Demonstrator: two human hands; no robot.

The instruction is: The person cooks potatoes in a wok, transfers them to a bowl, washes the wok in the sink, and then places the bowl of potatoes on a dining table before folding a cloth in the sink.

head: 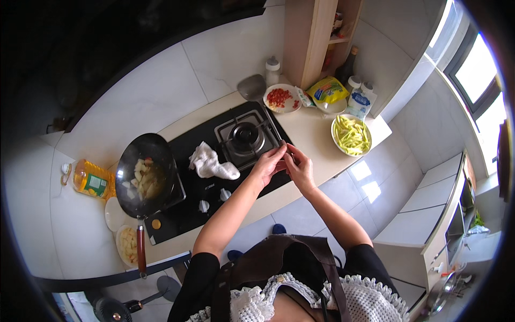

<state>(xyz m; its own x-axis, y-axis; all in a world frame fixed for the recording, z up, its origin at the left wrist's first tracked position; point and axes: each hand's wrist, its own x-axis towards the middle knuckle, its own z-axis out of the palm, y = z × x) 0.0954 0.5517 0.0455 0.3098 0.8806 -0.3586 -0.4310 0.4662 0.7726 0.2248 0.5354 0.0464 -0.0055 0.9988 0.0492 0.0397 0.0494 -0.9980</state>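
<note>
My left hand (265,167) and my right hand (301,169) meet over the front right part of the black gas hob (193,219). Their fingers close around the dark handle of a wok spatula (252,87), and they partly hide its grip. Its broad blade lies at the back by the wall. Left of my hands, a crumpled white cloth (211,163) lies on the hob beside the bare right burner (246,135). A black wok (139,177) stands over the left burner, with pale cut pieces (148,181) in liquid. Its wooden handle (141,249) points towards me.
A plate of chopped red pepper (279,98), a yellow packet (328,90) and a bowl of green strips (351,135) stand right of the hob. On the left are an oil bottle (90,179), a white dish (116,213) and a bowl of pale pieces (128,245). A dark hood (132,44) overhangs.
</note>
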